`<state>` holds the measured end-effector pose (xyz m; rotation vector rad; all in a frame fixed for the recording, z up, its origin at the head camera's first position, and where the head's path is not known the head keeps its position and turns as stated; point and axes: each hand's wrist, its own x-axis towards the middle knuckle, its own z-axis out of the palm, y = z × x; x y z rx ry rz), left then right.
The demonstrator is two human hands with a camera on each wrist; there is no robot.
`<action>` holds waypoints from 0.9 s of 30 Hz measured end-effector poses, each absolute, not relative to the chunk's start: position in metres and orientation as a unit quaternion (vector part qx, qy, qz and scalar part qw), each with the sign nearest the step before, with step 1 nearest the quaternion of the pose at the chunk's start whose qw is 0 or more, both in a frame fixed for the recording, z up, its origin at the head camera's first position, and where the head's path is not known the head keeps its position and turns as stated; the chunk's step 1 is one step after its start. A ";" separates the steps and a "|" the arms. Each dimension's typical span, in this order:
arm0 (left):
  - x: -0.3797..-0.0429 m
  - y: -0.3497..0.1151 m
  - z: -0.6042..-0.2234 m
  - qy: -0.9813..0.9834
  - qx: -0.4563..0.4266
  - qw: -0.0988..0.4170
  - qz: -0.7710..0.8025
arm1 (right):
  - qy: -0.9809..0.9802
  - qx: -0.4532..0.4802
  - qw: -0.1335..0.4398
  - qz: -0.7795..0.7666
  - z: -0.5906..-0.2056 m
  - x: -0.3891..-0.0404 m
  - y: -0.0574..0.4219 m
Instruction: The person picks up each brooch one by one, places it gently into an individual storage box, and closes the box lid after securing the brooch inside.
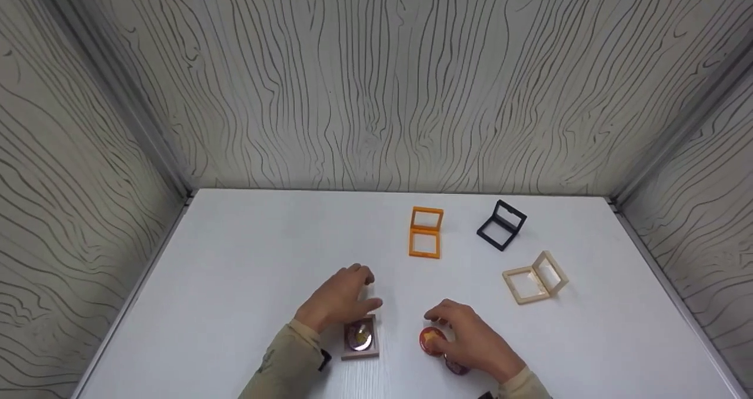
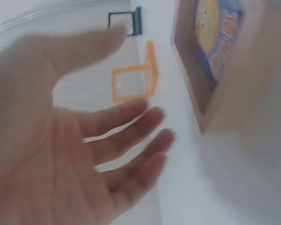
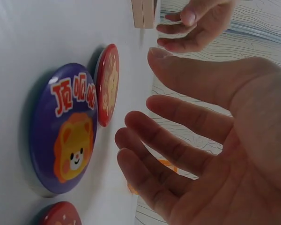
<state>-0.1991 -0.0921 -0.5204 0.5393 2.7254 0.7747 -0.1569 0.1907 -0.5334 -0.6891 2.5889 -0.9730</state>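
Observation:
My left hand (image 1: 336, 298) is beside a small brown wooden frame (image 1: 360, 356), fingers apart and holding nothing. Inside the frame lies a shiny round purple badge (image 1: 360, 334); the left wrist view shows a yellow figure and red lettering on it. My right hand (image 1: 470, 337) hovers by several round badges, its fingers relaxed and nothing gripped. Closest to its fingertips in the head view is a red badge (image 1: 431, 341) with a yellow star shape. A purple badge (image 3: 63, 131) with an orange lion and red characters lies against it. Part of another red badge (image 3: 61, 215) shows at the lower edge.
Farther back on the white table (image 1: 259, 240) stand three opened hinged frames with clear windows: an orange frame (image 1: 425, 230), a black frame (image 1: 509, 219) and a pale wooden frame (image 1: 547, 269). A wood-grain-patterned panel (image 1: 376, 93) closes off the back, with similar panels at both sides.

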 end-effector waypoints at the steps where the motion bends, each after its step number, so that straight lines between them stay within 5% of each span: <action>1: -0.204 -0.086 -0.520 0.939 0.182 0.121 0.267 | 0.900 -0.234 0.152 -0.336 -0.533 -0.157 0.191; 13: -0.269 -0.035 -0.535 0.907 0.143 0.080 0.388 | 0.904 -0.231 0.174 -0.314 -0.538 -0.157 0.185; 27: -0.302 -0.011 -0.548 0.874 0.083 0.089 0.471 | 0.908 -0.210 0.195 -0.306 -0.539 -0.159 0.184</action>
